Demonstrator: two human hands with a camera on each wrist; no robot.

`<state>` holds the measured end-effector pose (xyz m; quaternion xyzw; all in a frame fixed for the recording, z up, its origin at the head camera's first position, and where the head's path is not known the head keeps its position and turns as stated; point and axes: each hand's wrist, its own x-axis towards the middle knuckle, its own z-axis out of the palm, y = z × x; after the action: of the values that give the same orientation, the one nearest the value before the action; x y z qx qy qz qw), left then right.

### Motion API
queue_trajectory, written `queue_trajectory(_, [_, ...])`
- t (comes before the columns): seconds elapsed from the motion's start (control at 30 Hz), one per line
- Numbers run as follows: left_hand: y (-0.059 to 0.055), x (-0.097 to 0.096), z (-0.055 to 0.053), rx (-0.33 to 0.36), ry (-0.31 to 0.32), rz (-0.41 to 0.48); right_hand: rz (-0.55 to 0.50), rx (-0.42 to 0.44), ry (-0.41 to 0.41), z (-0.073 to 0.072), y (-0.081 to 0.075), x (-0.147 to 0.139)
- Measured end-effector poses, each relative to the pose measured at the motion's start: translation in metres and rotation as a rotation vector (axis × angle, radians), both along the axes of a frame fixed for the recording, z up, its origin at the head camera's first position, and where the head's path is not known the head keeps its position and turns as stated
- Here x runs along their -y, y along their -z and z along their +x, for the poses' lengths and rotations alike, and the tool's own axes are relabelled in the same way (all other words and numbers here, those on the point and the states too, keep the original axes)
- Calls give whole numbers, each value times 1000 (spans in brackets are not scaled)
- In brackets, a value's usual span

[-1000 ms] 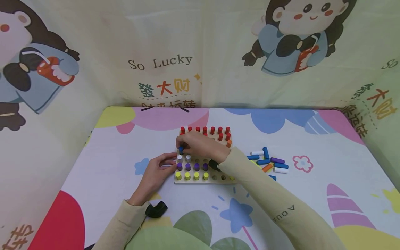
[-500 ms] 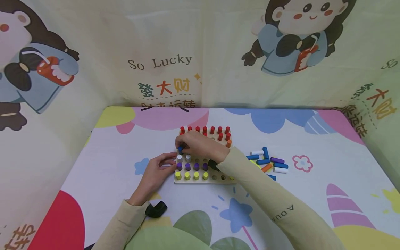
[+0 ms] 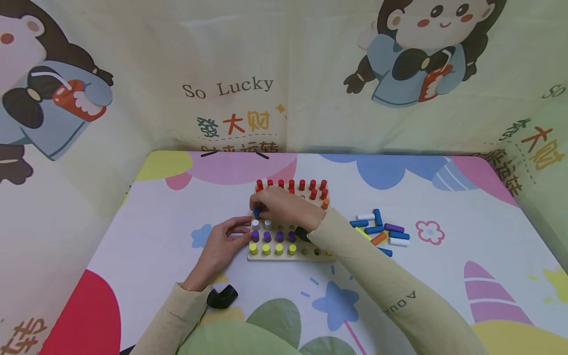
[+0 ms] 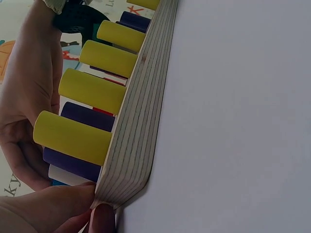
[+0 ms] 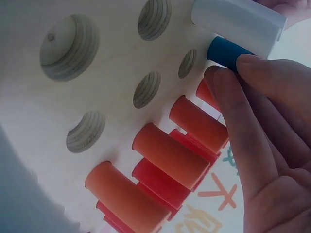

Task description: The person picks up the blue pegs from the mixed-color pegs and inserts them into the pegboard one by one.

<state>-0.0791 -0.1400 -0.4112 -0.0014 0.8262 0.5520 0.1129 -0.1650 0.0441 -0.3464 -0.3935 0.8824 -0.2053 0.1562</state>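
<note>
A pale wooden pegboard (image 3: 284, 259) lies on the table with rows of coloured pegs. My right hand (image 3: 286, 204) reaches over it, thumb and fingertips pinching a blue peg (image 5: 227, 52) upright at the left end of a row. The peg's lower end meets the board, beside a white peg (image 5: 240, 24) and near several orange pegs (image 5: 170, 153). At the board's left edge my left hand (image 3: 222, 249) holds the near corner between thumb and finger. Yellow pegs (image 4: 73, 138) fill part of the nearest row, with purple pegs (image 3: 267, 236) behind. My right hand hides much of the middle rows.
Loose blue, white, purple, orange and yellow pegs lie in a pile (image 3: 379, 231) right of the board. Red pegs (image 3: 301, 185) stand in the far rows. Bare holes (image 5: 69, 47) show in the board. A printed cloth wall (image 3: 310, 123) rises behind the table.
Almost nothing differs. My right hand keeps its pinch on the blue peg at the same spot, and my left hand stays at the board's edge.
</note>
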Motion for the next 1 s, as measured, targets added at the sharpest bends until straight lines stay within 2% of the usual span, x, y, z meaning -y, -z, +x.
queue_trajectory(0.2, [1, 1, 0, -8, 3, 7, -17, 22, 25, 3, -6, -3])
queue_trajectory(0.5, [1, 2, -1, -15, -2, -6, -53, -30, 33, 6, -19, -12])
queue_trajectory(0.77, [0, -2, -2, 5, -5, -17, -95, -31, 67, 10, -24, -27])
queue_trajectory(1.0, [0, -3, -2, 16, -12, -30, -103, -73, 86, 9, -29, -41])
